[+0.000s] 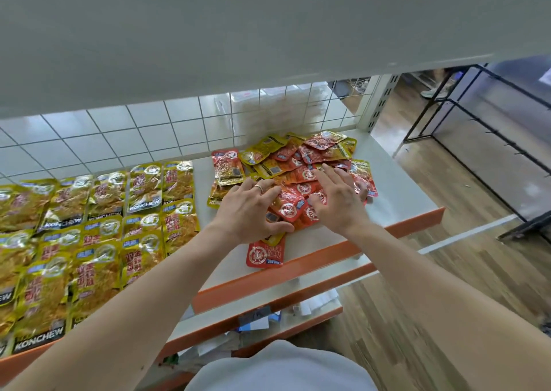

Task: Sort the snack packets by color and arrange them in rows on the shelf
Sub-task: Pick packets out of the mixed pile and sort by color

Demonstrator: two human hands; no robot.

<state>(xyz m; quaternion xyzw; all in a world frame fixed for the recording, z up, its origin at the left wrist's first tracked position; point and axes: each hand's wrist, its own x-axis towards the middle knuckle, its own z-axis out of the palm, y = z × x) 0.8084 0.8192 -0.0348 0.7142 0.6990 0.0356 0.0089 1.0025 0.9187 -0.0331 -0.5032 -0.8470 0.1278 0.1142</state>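
A mixed heap of red and yellow snack packets (301,164) lies on the right part of the white shelf (399,191). Yellow packets (89,226) lie in overlapping rows across the shelf's left part. My left hand (249,211) rests on the near left of the heap, fingers spread over red packets, thumb against the pile's edge. My right hand (337,200) lies flat on the heap's right side with fingers apart. One red packet (265,253) sits alone near the shelf's orange front edge, below my left hand.
An upper shelf board (268,33) hangs low overhead. A white wire grid (134,134) backs the shelf. Lower orange-edged shelves (283,310) hold papers and boxes. A black metal rack (477,122) stands on the wooden floor at right.
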